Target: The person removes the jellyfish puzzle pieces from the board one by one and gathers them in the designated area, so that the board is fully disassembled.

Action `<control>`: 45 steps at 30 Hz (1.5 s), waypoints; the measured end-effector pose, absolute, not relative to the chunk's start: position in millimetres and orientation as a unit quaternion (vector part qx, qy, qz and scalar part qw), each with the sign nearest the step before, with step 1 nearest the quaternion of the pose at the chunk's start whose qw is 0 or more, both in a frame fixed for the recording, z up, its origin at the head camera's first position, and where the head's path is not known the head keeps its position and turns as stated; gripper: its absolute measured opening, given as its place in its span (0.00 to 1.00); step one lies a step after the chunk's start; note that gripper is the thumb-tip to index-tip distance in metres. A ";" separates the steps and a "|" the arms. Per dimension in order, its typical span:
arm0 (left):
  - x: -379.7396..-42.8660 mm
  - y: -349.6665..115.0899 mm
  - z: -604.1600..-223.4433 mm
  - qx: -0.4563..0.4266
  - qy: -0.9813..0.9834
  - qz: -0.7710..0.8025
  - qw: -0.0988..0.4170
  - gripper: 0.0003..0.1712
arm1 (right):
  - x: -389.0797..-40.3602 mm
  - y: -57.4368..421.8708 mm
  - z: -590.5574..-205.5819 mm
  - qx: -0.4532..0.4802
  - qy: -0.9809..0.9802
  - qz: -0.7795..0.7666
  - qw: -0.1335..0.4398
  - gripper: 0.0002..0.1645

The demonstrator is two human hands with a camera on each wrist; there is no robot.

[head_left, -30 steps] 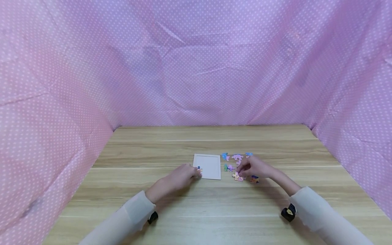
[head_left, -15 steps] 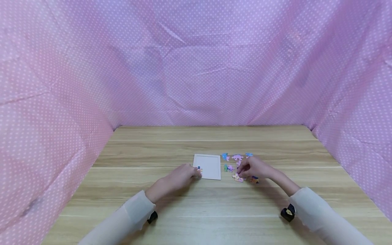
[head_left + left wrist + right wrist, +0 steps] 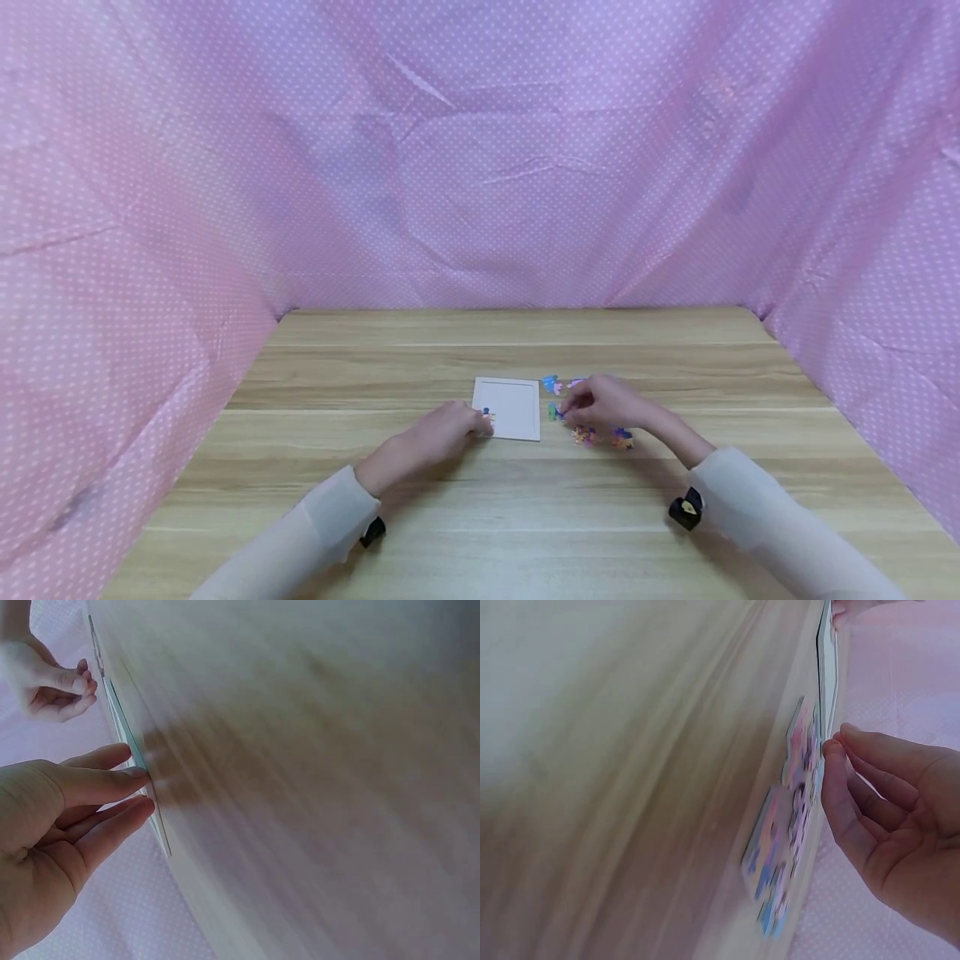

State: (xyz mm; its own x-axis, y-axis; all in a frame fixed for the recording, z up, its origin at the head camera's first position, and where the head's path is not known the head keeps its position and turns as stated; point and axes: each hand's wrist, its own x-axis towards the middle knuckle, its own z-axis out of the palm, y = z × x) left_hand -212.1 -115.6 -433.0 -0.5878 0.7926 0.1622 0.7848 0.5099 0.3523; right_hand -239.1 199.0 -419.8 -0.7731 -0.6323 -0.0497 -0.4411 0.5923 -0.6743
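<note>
A flat white square tray (image 3: 517,410) lies on the table, with a small blue and cream jigsaw piece (image 3: 487,413) at its lower left corner. My left hand (image 3: 452,429) grips that corner, its fingertips right at the edge in the left wrist view. My right hand (image 3: 611,406) hovers just right of the tray over the pieces. Its thumb and index finger meet at a green and purple jigsaw piece (image 3: 555,411), partly covered by the fingertips; whether they pinch a piece I cannot tell. A yellow-orange piece (image 3: 582,436) lies beneath this hand.
A blue and pink jigsaw piece (image 3: 552,384) lies above the right hand, and a dark orange-purple one (image 3: 623,438) below it. More pieces are hidden under the hand. The wooden table (image 3: 480,533) runs back to a pink dotted curtain (image 3: 480,167).
My right hand has moved left from the yellow-orange piece toward the tray, now covering part of the green and purple piece. My left hand and the tray stay put.
</note>
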 end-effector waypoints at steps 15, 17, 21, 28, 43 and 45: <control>-210.9 -121.5 -429.8 0.446 0.873 0.200 -0.010 0.10 | -253.0 146.2 -420.9 -0.345 0.866 -0.333 0.145 0.06; -210.3 -122.3 -429.6 0.435 0.879 0.195 -0.007 0.09 | -255.2 138.0 -421.3 -0.344 0.866 -0.332 0.147 0.07; -207.9 -124.2 -429.6 0.422 0.888 0.183 -0.001 0.09 | -258.1 121.0 -421.7 -0.344 0.868 -0.327 0.143 0.08; -200.8 -127.4 -428.2 0.414 0.896 0.160 0.009 0.06 | -259.1 93.9 -421.0 -0.321 0.876 -0.330 0.140 0.12; -195.1 -128.2 -432.2 0.426 0.894 0.140 0.008 0.06 | -255.9 70.1 -434.1 -0.330 0.888 -0.298 0.116 0.14; -195.0 -128.5 -433.0 0.424 0.895 0.139 0.010 0.07 | -257.6 70.5 -434.6 -0.326 0.886 -0.305 0.127 0.14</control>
State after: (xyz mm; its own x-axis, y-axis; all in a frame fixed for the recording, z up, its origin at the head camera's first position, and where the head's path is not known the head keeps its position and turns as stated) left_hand -195.0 -128.5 -433.0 -0.6396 0.7621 0.1010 0.7567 0.6009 0.2577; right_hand -257.6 70.5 -434.6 -0.7556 -0.6545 -0.0259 -0.4999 0.6017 -0.6229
